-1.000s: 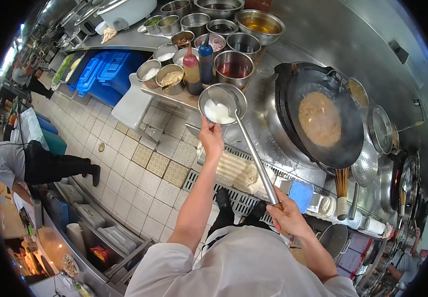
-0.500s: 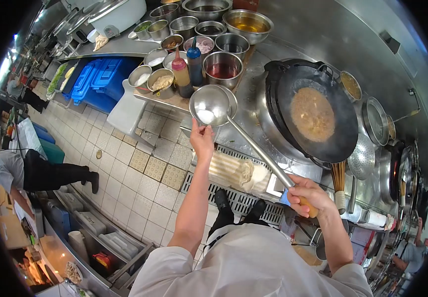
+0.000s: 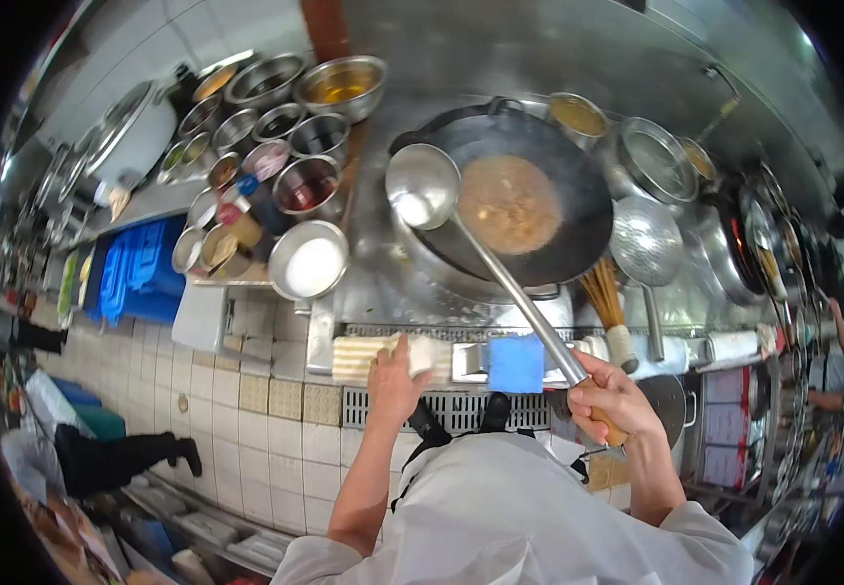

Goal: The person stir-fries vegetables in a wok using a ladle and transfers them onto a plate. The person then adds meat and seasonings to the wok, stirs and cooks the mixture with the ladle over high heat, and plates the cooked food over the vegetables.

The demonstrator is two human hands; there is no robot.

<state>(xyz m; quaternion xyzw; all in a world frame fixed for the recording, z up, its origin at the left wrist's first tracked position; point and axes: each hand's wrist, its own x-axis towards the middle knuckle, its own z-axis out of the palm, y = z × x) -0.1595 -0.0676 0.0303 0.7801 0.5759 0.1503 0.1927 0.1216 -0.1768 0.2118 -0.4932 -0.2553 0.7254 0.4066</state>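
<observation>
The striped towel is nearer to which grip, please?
Left: the left grip is on or just over the striped towel; the right grip is farther right, holding the ladle.

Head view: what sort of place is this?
Most likely a restaurant or other commercial kitchen: a large wok of brown food at a metal cooking station, a cluster of metal bowls holding ingredients, and a long-handled ladle in the right hand.

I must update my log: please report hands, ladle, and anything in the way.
Right hand gripping ladle near its wooden end. Left hand at striped cloth. Ladle bowl overlaps left rim of wok in view; no obstacle seen.
</observation>
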